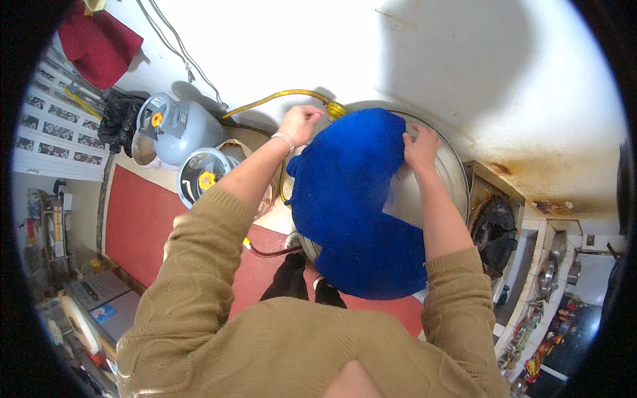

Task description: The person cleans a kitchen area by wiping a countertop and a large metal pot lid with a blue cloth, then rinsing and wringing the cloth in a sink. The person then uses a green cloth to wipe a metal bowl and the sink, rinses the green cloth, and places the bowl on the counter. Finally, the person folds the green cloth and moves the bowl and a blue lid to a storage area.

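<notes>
A large royal-blue cloth (pixel 356 199) with a soft, fuzzy look lies over most of a wide round metal vessel (pixel 450 164), whose rim shows on the right. My left hand (pixel 297 125) is at the cloth's upper left edge, thumb and forefinger drawn together. Whether any fabric is pinched there, I cannot tell. On the opposite side my right hand (pixel 422 148) has its thumb at the upper right edge of the cloth. Its fingers are bent and apart over the bare metal. Below it, a notch in the cloth leaves the vessel's pale surface showing.
Two grey gas cylinders (pixel 191 129) stand on the left, near a yellow hose (pixel 278 94) running along the white wall. A red mat (pixel 149 214) covers the floor. On the right are a stove-like metal unit (pixel 492 229) and a counter with cookware (pixel 547 278).
</notes>
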`<state>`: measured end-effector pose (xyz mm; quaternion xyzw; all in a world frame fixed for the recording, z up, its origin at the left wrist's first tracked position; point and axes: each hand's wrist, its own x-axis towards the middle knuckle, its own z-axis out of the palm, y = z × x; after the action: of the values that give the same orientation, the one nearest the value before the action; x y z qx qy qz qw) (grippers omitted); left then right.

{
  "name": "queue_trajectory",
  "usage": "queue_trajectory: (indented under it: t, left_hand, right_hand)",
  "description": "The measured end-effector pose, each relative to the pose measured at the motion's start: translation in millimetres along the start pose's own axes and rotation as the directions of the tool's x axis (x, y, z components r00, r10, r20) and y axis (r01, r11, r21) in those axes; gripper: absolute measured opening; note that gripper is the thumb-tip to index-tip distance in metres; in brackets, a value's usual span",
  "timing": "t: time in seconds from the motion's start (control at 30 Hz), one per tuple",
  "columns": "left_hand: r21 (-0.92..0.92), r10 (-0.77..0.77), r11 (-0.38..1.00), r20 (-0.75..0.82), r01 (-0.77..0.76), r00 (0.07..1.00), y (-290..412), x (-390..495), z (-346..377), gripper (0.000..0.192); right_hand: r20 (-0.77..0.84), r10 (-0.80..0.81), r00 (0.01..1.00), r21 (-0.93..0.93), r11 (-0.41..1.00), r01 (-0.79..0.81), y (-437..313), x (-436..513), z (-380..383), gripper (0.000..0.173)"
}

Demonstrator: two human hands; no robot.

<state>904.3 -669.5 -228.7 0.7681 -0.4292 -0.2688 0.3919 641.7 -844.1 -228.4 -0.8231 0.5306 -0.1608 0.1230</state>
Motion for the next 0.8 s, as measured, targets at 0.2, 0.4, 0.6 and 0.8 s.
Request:
queue_trajectory:
  t: [0.2,0.4,0.6,0.8]
  left_hand:
    - [0.033,-0.037,0.999,0.216,0.031,0.976,-32.1,78.3,48.9,0.027]
    - [-0.026,-0.167,0.982,0.351,0.187,0.921,-31.8,90.2,42.7,0.023]
    - [-0.022,0.116,0.992,-0.224,-0.124,0.968,-7.2,80.6,41.8,0.018]
    - [-0.004,0.273,0.954,-0.392,-0.299,0.878,46.8,86.0,36.2,0.019]
  right_hand:
    - [0.068,0.144,0.987,-0.032,0.989,-0.143,-35.7,4.1,-0.4,0.032]
    - [-0.004,0.033,0.999,0.309,0.951,-0.03,-44.2,11.4,3.9,0.016]
    - [-0.055,0.134,0.989,0.649,0.758,-0.067,-57.2,9.0,-5.4,0.009]
    - [-0.293,0.137,0.946,0.521,0.853,0.038,-52.7,15.3,-39.7,0.01]
